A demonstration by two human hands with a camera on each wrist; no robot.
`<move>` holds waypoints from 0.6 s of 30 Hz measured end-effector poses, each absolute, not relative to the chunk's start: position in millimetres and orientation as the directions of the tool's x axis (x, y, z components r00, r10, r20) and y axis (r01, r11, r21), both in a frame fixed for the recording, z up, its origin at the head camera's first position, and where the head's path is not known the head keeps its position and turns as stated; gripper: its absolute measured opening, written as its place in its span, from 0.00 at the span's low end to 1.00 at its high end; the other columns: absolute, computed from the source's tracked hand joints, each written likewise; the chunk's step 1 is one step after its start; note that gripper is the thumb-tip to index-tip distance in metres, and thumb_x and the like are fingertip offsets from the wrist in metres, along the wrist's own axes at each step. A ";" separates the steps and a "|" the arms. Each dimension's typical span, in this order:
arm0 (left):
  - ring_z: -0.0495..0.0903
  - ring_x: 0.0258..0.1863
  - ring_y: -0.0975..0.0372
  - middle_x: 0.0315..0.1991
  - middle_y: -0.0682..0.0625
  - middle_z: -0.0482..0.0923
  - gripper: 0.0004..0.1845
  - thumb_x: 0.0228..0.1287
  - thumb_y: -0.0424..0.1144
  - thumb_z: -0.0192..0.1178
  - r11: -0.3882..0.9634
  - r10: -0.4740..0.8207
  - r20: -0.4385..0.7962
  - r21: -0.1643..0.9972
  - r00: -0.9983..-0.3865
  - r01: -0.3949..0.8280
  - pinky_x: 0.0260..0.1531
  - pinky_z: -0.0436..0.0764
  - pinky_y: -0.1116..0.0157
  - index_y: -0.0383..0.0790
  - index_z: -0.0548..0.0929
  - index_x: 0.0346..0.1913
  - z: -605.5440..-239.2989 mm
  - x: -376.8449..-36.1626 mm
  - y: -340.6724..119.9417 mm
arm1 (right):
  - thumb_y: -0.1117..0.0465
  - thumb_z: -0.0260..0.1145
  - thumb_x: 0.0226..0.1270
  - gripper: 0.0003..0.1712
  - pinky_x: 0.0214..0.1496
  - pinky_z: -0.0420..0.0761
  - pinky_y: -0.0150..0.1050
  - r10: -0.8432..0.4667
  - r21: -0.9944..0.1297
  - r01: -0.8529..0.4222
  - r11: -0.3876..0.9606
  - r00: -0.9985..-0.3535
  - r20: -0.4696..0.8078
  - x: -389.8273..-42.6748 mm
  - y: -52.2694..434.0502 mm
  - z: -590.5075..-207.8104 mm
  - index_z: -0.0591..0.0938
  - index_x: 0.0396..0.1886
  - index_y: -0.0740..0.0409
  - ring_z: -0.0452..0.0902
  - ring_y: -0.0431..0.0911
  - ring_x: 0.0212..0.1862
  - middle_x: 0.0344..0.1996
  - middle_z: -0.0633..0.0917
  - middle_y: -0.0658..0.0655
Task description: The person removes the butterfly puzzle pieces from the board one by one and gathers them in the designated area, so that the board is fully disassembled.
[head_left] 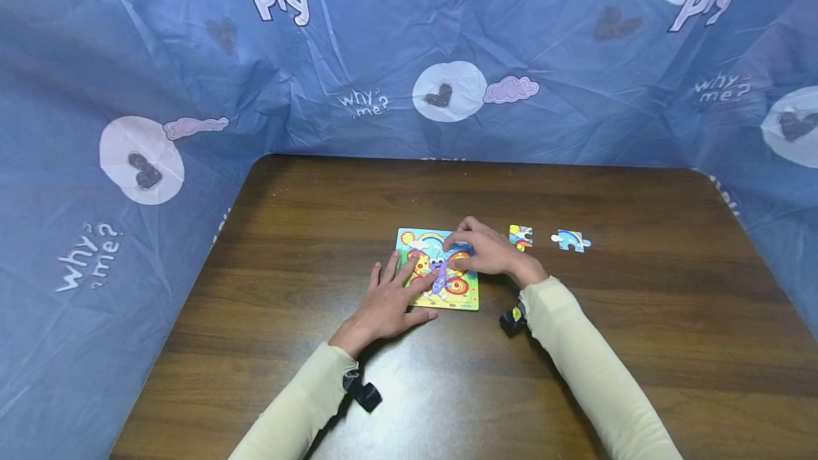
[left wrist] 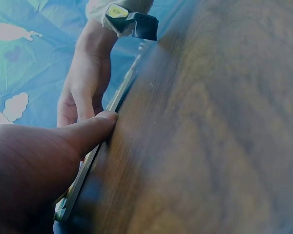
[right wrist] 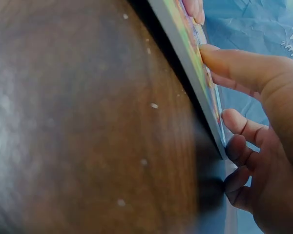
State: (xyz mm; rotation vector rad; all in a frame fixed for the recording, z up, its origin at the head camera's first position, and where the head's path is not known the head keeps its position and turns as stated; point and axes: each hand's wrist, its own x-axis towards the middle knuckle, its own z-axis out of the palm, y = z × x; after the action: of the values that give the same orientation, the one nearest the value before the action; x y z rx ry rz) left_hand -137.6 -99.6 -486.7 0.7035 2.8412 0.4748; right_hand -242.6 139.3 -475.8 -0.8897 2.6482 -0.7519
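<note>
A colourful butterfly puzzle board lies flat on the dark wooden table. My left hand rests flat on the board's left side, fingers spread and straight. In the left wrist view its thumb lies along the board's thin edge. My right hand sits over the board's upper right corner, fingers curled, and pinches a blue puzzle piece against the board. Seen from the right wrist, the thumb lies on the board's face and the other fingers curl past its edge.
Two loose puzzle pieces lie right of the board: a yellow-blue one and a blue rainbow one. Blue printed cloth walls the table at the back and on both sides. Black wrist cameras sit under both sleeves.
</note>
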 end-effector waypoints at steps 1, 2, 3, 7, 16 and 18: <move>0.40 0.81 0.38 0.83 0.45 0.45 0.37 0.69 0.65 0.54 0.838 0.480 -0.096 0.344 -0.872 0.424 0.75 0.46 0.32 0.62 0.61 0.77 -486.6 -137.6 -99.7 | 0.48 0.72 0.62 0.14 0.46 0.75 0.43 -0.615 -0.539 -0.488 0.687 -0.785 -0.074 -242.8 139.0 -475.5 0.85 0.47 0.41 0.74 0.48 0.49 0.51 0.76 0.54; 0.40 0.81 0.38 0.83 0.45 0.45 0.37 0.69 0.65 0.54 0.838 0.481 -0.097 0.342 -0.871 0.424 0.75 0.46 0.32 0.62 0.61 0.77 -486.4 -137.6 -99.7 | 0.48 0.72 0.62 0.14 0.45 0.74 0.42 -0.611 -0.534 -0.482 0.695 -0.787 -0.084 -242.8 138.7 -475.1 0.85 0.47 0.40 0.74 0.48 0.49 0.51 0.75 0.53; 0.40 0.81 0.38 0.83 0.45 0.44 0.36 0.69 0.65 0.54 0.839 0.482 -0.099 0.340 -0.871 0.425 0.75 0.46 0.33 0.63 0.60 0.77 -486.2 -137.5 -99.7 | 0.47 0.72 0.62 0.14 0.44 0.74 0.42 -0.610 -0.530 -0.482 0.698 -0.787 -0.088 -243.1 138.4 -474.7 0.84 0.47 0.39 0.74 0.48 0.48 0.51 0.75 0.53; 0.39 0.81 0.39 0.83 0.46 0.44 0.37 0.69 0.65 0.53 0.839 0.480 -0.104 0.344 -0.871 0.421 0.75 0.46 0.33 0.62 0.60 0.77 -486.7 -137.3 -99.0 | 0.47 0.72 0.62 0.14 0.39 0.72 0.39 -0.623 -0.520 -0.499 0.693 -0.778 -0.084 -244.6 138.9 -474.1 0.84 0.47 0.40 0.73 0.47 0.44 0.51 0.73 0.54; 0.37 0.82 0.41 0.83 0.47 0.41 0.38 0.69 0.65 0.53 0.842 0.475 -0.121 0.350 -0.872 0.410 0.76 0.43 0.33 0.64 0.57 0.78 -488.9 -138.8 -100.0 | 0.48 0.69 0.67 0.15 0.35 0.69 0.37 -0.661 -0.548 -0.541 0.638 -0.750 -0.029 -246.1 142.8 -479.1 0.87 0.50 0.43 0.70 0.45 0.39 0.48 0.74 0.55; 0.37 0.82 0.41 0.83 0.47 0.41 0.38 0.69 0.65 0.53 0.843 0.475 -0.123 0.347 -0.871 0.411 0.76 0.43 0.33 0.64 0.57 0.78 -488.9 -138.7 -99.7 | 0.47 0.69 0.67 0.13 0.35 0.69 0.37 -0.657 -0.549 -0.537 0.641 -0.754 -0.030 -246.3 143.0 -479.8 0.87 0.48 0.42 0.70 0.45 0.39 0.48 0.74 0.54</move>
State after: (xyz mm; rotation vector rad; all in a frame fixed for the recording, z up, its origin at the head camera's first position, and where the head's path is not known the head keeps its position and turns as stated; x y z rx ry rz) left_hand -138.7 -99.7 -488.9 0.6847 2.8170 0.4634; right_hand -246.3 143.0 -479.8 -0.9734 2.6349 -0.7713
